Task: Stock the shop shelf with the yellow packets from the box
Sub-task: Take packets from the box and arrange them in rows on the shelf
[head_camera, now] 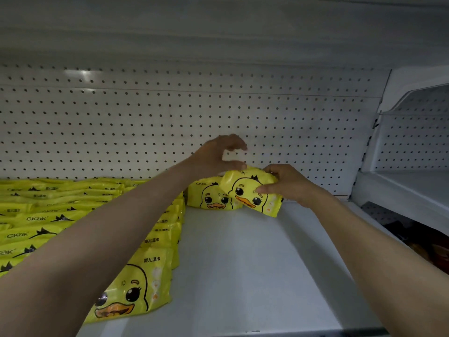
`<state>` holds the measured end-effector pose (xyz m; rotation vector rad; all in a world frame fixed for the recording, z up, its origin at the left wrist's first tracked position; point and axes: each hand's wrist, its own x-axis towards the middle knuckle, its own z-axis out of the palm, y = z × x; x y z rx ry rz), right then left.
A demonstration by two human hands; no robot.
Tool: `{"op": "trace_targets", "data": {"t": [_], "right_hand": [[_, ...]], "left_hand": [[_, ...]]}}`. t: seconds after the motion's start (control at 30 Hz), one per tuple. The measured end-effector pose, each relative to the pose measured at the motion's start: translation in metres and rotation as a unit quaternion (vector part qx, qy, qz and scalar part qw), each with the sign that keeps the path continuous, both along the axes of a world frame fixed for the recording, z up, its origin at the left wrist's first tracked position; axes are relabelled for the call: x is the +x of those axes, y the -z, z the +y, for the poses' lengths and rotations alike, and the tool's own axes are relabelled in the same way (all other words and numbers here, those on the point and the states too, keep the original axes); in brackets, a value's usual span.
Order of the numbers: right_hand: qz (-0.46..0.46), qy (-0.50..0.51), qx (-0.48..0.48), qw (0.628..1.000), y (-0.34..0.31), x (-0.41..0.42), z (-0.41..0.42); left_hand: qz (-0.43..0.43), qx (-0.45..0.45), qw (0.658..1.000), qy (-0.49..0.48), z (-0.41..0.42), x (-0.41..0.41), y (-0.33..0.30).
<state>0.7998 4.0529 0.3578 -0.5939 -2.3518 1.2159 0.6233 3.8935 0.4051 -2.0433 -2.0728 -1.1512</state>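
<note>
The yellow packets point(136, 288) look like thin plastic film, glossy, with light glinting off the printed duck faces and the wrap creasing softly at the seams; the tilted packet point(252, 190) far on the shelf shows the same slick, slightly crumpled sheen, as does the upright packet point(209, 197) just left of it. The shelf point(243, 263) appears to be painted metal, smooth and pale with a dull satin finish. The back panel point(145, 122) behind looks like painted metal pegboard, matt white and pierced with even rows of small holes, a bright glare patch high on its left. The neighbouring shelf point(413, 188) on the right has the same smooth painted look
</note>
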Motion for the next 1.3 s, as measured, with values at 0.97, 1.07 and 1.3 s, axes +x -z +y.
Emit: {"op": "trace_targets", "data": {"t": [0.97, 1.07, 1.3], "right_hand": [[0.002, 0.023, 0.009, 1.0, 0.035, -0.079, -0.023], [-0.003, 0.022, 0.032, 0.999, 0.04, -0.081, -0.025], [-0.017, 0.033, 0.155, 0.987, 0.039, -0.086, -0.027]], "left_hand": [[-0.004, -0.16, 0.976, -0.15, -0.032, -0.059, 0.048], [-0.004, -0.175, 0.972, -0.16, -0.032, -0.064, 0.053], [0.02, -0.195, 0.961, -0.195, -0.027, -0.067, 0.062]]}}
